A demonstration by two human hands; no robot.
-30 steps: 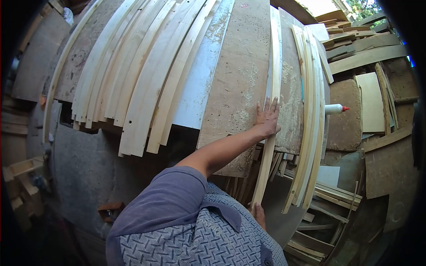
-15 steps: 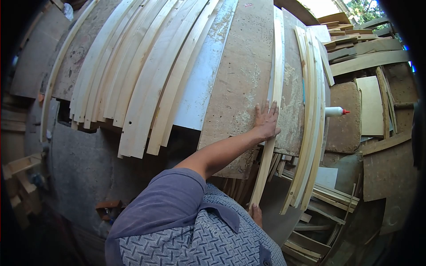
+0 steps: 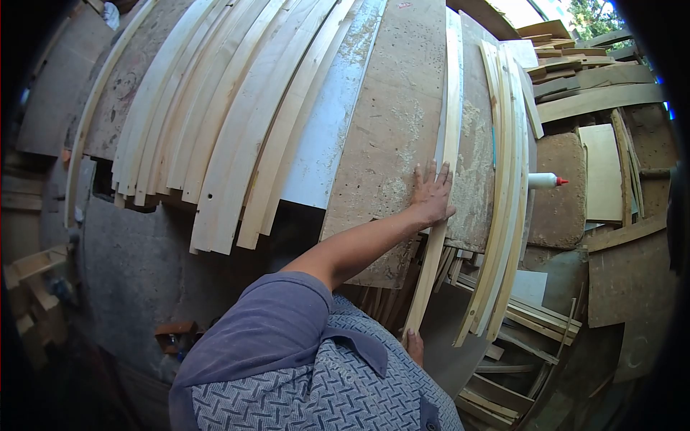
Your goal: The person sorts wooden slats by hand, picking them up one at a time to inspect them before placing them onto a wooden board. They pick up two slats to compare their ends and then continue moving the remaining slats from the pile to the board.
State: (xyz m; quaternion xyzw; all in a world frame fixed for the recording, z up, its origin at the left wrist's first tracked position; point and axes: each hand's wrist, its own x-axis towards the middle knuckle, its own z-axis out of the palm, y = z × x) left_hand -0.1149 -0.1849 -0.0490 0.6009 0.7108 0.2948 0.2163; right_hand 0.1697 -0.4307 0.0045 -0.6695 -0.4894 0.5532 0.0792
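Note:
A long, narrow strip of pale wood (image 3: 451, 108) lies lengthwise on the worn, dusty board (image 3: 388, 122); its near end sticks out past the board's edge towards my body. My left hand (image 3: 433, 197) rests palm down across the strip, fingers spread, thumb on its right side. At the near end my right hand (image 3: 414, 348) is closed on the strip, mostly hidden behind my shirt. A whitish strip shows beneath the wood's left edge.
Many curved pale boards (image 3: 230, 144) lie side by side to the left. Right of the strip stand several curved slats (image 3: 503, 194) and a white bottle (image 3: 543, 180) with a red tip. Stacked timber (image 3: 604, 93) fills the back right; more wood pieces (image 3: 532, 323) lie below right.

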